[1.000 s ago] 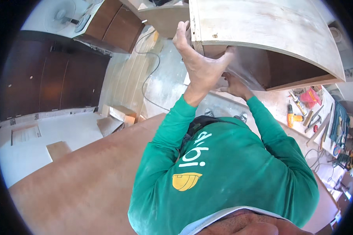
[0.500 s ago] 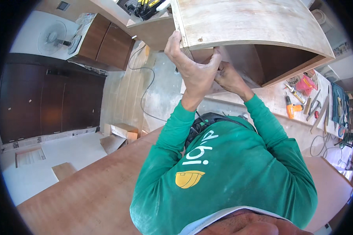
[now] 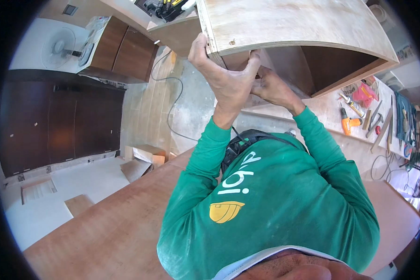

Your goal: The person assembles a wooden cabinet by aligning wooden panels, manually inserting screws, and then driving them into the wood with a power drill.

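A light plywood cabinet box (image 3: 284, 23) with a dark brown inside fills the top of the view. My left hand (image 3: 224, 81) is raised and grips its lower front edge near the corner, fingers on the outer face and thumb on the edge. My right hand (image 3: 274, 88) is just beside it, under the same edge at the mouth of the dark opening. Its fingertips are hidden behind my left hand, so what it holds does not show. Both green sleeves (image 3: 266, 196) reach up from my chest.
A large reddish-brown board (image 3: 102, 228) lies below me. At the right a workbench (image 3: 331, 107) carries an orange drill (image 3: 347, 123) and several hand tools. Dark wooden cupboards (image 3: 56, 121), a fan (image 3: 58, 46), a floor cable (image 3: 172, 100) and a cardboard box (image 3: 142, 156) are at the left.
Both hands stay at the cabinet's lower edge. My left hand has closed more firmly around the corner, and the cabinet has come closer and higher in view.
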The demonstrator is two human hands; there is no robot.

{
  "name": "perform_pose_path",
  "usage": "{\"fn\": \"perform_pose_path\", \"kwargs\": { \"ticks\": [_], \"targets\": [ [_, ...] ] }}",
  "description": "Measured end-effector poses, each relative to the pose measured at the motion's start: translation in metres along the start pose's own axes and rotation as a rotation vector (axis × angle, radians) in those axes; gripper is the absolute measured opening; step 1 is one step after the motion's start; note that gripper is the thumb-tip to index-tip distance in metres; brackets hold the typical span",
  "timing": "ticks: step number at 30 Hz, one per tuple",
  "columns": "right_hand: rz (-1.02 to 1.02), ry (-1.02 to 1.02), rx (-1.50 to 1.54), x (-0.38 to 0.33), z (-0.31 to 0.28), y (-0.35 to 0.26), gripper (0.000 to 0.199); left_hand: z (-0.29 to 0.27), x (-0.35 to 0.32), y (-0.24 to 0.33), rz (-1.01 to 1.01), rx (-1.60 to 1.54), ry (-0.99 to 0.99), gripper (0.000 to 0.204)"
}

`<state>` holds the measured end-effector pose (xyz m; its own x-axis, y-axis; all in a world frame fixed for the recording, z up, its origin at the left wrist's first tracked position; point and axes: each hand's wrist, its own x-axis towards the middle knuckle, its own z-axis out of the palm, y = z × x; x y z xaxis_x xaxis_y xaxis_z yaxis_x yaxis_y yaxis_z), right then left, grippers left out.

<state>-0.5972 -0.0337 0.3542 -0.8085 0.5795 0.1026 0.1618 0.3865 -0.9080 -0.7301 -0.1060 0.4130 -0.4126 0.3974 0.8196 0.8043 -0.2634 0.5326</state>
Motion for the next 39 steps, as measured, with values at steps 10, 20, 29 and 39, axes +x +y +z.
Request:
{"fn": "perform_pose_path", "kwargs": {
  "ticks": [10, 20, 29, 39],
  "targets": [
    [-0.025, 0.050, -0.031, -0.012, -0.006, 0.006, 0.088, -0.016, -0.004, 0.003, 0.157, 0.001, 0.036, 0.116],
    [0.105, 0.082, 0.057, -0.050, -0.016, 0.020, 0.093, -0.055, -0.063, 0.010, -0.066, -0.011, -0.057, 0.121],
    [-0.038, -0.032, 0.018, -0.106, -0.047, 0.055, 0.093, -0.023, -0.071, 0.061, 0.086, -0.109, 0.100, 0.101],
    [0.311, 0.072, 0.118, -0.275, -0.121, 0.136, 0.082, 0.067, -0.168, 0.177, -0.304, -0.368, -0.849, 0.038]
  ]
}}
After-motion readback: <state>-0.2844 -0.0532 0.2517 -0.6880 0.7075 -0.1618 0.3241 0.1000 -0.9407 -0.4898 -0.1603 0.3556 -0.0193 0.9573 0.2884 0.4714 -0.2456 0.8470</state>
